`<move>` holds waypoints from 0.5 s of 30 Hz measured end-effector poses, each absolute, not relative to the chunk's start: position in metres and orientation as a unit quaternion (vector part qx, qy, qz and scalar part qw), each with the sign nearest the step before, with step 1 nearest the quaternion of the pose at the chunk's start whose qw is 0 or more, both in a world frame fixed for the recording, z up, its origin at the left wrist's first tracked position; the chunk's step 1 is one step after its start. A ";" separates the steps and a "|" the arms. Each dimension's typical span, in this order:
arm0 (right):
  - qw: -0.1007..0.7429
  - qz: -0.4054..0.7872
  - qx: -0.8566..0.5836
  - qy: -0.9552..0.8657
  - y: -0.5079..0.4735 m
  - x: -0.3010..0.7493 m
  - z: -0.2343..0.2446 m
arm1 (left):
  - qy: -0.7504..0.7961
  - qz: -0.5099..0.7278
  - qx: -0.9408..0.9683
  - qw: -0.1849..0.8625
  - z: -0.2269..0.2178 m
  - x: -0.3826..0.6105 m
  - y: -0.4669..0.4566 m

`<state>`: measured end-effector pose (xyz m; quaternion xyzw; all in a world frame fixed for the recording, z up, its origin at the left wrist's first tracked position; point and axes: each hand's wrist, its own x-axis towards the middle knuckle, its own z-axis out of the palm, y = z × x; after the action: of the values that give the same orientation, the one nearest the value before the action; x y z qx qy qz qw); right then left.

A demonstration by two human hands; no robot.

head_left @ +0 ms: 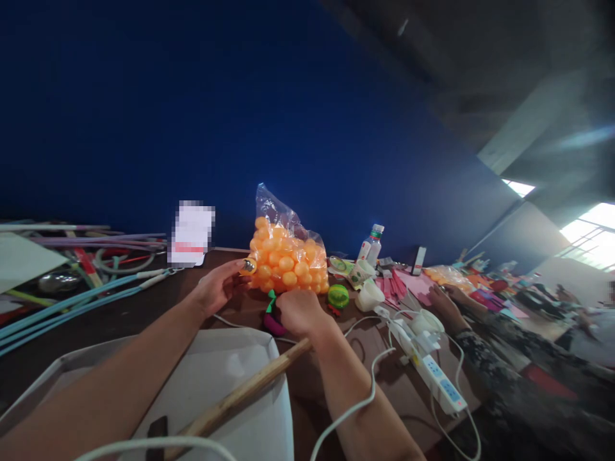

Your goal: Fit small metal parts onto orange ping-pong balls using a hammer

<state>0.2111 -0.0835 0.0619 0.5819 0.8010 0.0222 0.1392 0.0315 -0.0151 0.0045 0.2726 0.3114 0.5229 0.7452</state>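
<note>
My left hand point(218, 286) is closed in a pinch on a small orange ball with a metal tip point(248, 265), held against a clear plastic bag of orange balls point(287, 259). My right hand point(298, 312) is closed as a fist just in front of the bag, with a green and magenta toy piece point(272, 315) at its fingers; I cannot make out whether it grips that piece. A wooden stick point(240, 397) runs from under my right wrist toward me.
A white tray point(225, 378) lies under my arms on the dark table point(134, 320). A white power strip point(435, 374), a green ball point(338, 296), a paper cup point(369, 296) and a bottle point(371, 244) sit right. Blue cords point(72, 304) lie left. Another person's hand point(444, 301) rests right.
</note>
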 end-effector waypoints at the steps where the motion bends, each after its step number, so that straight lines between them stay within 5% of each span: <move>1: 0.140 0.020 0.582 0.801 -0.083 0.211 0.062 | 0.312 0.523 0.272 0.745 0.004 0.031 -0.015; 15: 0.145 0.012 0.574 0.806 -0.087 0.211 0.066 | 0.303 0.520 0.283 0.747 0.000 0.030 -0.012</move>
<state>0.2114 -0.0866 0.0662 0.5735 0.8062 0.0125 0.1449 0.0304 -0.0124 0.0003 0.2827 0.3034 0.5198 0.7469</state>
